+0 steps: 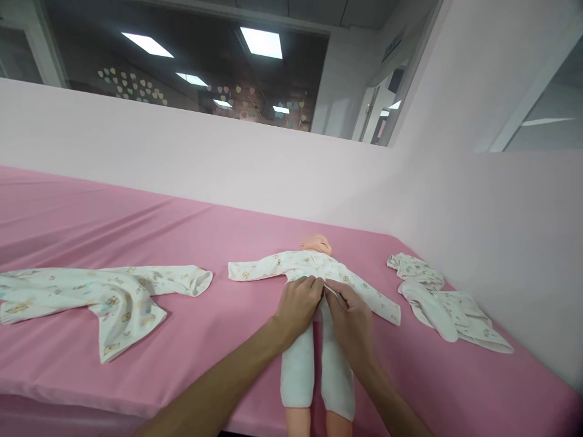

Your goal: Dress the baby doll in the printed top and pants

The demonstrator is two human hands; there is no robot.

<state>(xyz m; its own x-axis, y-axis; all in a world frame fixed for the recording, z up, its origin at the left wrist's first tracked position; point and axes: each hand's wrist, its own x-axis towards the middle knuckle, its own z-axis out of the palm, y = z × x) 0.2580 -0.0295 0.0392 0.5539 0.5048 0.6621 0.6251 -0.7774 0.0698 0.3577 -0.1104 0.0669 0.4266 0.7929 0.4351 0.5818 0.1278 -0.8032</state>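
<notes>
Doll (319,244) on its back on a pink sheet (255,352), its smooth, peach-coloured head toward the wall (255,179), legs toward the near edge. Sheet thin and pliant, long soft creases at the left. White top (259,267) on the doll, matte, bear-like print, sleeves spread wide; left of it, white leggings (297,373), plain, rounded and tubular, ending above bare plastic shins. Left hand (298,303) over the doll's middle, fingers curled in tightly at the top's lower front; cannot tell what cloth lies inside them. Right hand (350,315) close beside it, thumb and forefinger pinched on a thin white strip (334,292); whether a tie or a hem edge, unclear. Second printed garment (118,297) flat at far left, rumpled, one tubular end open, its other side cut off by the frame. Loosely heaped white cloths (455,312) at right, one plain and rounded lying over patterned ones; shapes underneath hard to read. Doll's waist hidden by the hands, feet cropped below. Pale heart shapes (132,85) behind the window, small and blurred.
</notes>
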